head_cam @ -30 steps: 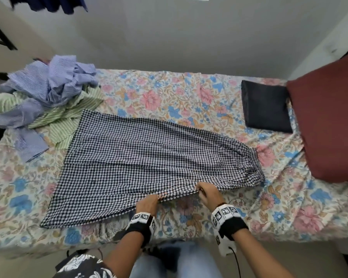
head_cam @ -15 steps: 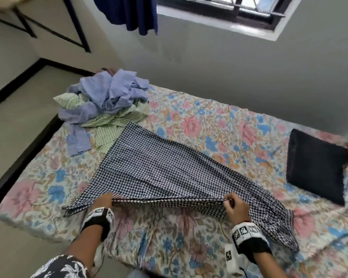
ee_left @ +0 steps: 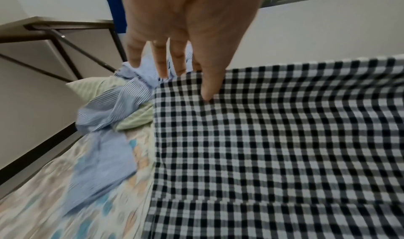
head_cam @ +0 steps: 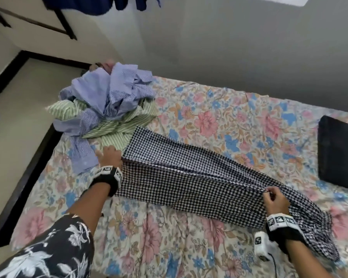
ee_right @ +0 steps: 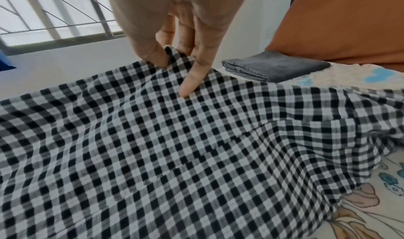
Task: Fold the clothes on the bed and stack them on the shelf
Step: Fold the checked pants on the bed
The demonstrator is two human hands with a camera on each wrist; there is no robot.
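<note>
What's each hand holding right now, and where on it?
Both hold the checked cloth by its folded-over edge: the left hand at the end near the clothes pile, the right hand pinching it at the other end.

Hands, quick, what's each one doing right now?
Left hand: pinching the checked cloth at its corner.
Right hand: pinching the same cloth's edge.

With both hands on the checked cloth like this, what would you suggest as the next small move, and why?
Probably lower the pinched edge onto the far half. The right hand pinches the checked cloth lifted, and the left hand holds its other end, so the lengthwise fold looks unfinished.
</note>
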